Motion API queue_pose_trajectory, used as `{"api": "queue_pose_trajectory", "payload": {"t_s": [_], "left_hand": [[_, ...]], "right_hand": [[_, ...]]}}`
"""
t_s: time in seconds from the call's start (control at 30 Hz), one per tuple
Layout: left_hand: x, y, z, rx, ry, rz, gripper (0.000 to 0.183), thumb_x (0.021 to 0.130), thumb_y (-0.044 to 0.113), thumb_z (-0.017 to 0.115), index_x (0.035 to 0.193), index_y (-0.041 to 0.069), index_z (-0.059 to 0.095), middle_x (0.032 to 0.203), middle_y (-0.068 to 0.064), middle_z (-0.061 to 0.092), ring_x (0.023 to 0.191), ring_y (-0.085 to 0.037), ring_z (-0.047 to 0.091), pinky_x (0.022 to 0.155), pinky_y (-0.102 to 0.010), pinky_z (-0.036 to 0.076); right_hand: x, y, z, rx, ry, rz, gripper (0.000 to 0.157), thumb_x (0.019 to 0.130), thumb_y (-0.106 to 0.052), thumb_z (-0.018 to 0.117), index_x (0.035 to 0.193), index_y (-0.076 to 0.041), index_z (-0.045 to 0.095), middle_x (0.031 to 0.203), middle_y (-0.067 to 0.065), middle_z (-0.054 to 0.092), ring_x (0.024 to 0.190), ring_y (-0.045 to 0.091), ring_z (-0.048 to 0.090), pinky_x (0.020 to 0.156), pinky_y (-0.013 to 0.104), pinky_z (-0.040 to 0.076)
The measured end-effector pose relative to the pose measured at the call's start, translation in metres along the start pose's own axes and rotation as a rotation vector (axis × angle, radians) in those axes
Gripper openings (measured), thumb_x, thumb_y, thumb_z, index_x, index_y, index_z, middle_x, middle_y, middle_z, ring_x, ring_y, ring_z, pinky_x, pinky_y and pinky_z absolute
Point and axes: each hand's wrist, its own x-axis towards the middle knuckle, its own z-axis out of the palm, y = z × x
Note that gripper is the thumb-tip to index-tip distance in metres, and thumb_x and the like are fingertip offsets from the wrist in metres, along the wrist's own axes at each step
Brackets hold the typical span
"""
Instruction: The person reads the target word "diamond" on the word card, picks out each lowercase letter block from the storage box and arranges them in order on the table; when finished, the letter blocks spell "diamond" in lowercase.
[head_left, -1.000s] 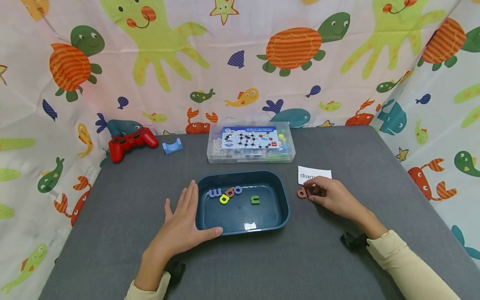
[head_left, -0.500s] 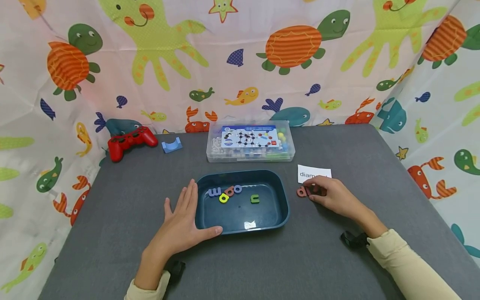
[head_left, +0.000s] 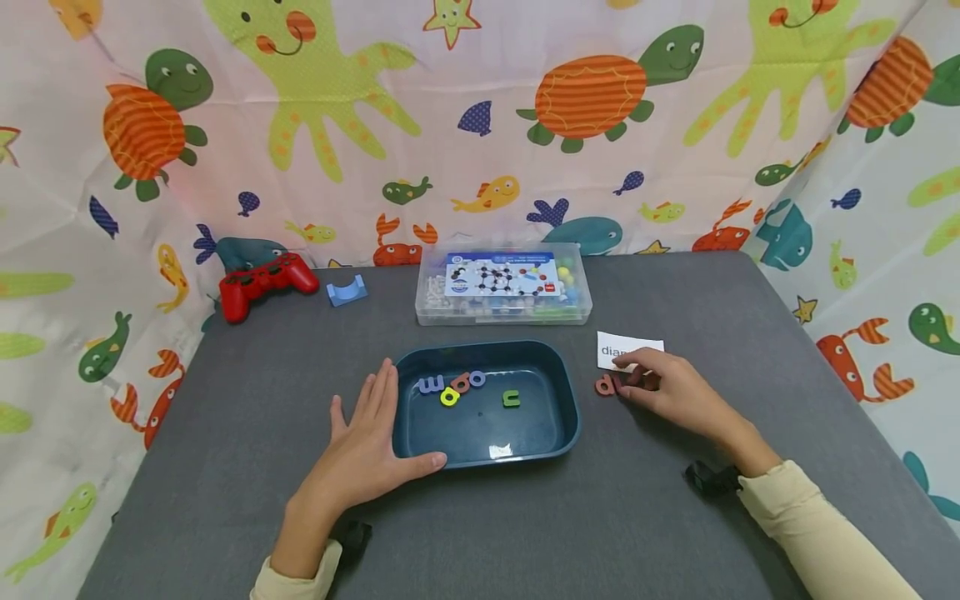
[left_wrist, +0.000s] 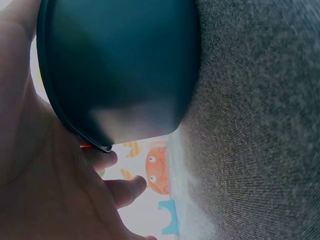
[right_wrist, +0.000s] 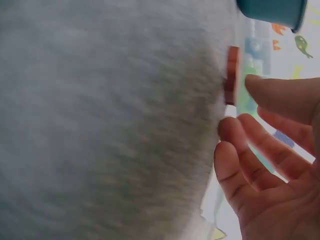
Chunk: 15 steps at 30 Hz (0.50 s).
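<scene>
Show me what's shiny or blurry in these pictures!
Head view: tray has a white glare patch; left wrist view: patterned cloth looks washed out beyond the left fingers; right wrist view: grey table looks blurry, shaded darker near the right fingers.

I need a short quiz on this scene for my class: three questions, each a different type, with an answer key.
1. True or false: the left hand touches the dark teal tray.

2. How many lowercase letters lie inside the tray?

3. In the head view, which thing sits straight behind the tray?
A: a red game controller
B: a clear plastic case with molecule pictures on its label
C: a white word card

Key: 1. True. 2. Five. 3. B.
</scene>
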Motion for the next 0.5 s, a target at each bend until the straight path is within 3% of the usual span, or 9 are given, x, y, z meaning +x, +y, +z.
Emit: {"api": "queue_pose_trajectory", "payload": {"t_s": [0.13,0.3,0.5], "left_hand": [[0.0,0.001,0.0,-0.003,0.003,0.003,0.138,0.081,0.08,0.075,0.173,0.007,0.001,0.18,-0.01,-0.007,0.163,-0.042,0.001,0.116,-0.08,-0.012],[-0.001,0.0,0.0,-0.006,0.012,0.007,0.138,0.081,0.08,0.075,0.173,0.007,0.002,0.18,-0.01,-0.007,0.163,-0.043,0.001,0.116,-0.08,-0.012],[-0.001,-0.001,0.001,-0.006,0.016,0.013,0.139,0.08,0.081,0.074,0.173,0.009,0.001,0.18,-0.008,-0.007,0.163,-0.041,0.001,0.116,-0.079,-0.013]], "right_hand": [[0.009,-0.012,-0.014,-0.015,0.074,0.025,0.036,0.096,-0.004,0.079,0.131,-0.002,0.071,0.117,0.013,0.073,0.093,0.019,0.065,0.077,0.029,0.058],[0.028,-0.036,-0.03,0.064,0.177,0.011,0.038,0.1,-0.007,0.075,0.138,-0.006,0.07,0.138,0.014,0.067,0.106,0.013,0.063,0.088,0.019,0.054],[0.054,-0.069,-0.034,0.18,0.187,-0.064,0.041,0.102,-0.004,0.072,0.143,-0.007,0.067,0.153,0.01,0.057,0.136,0.02,0.052,0.103,0.015,0.044]]}}
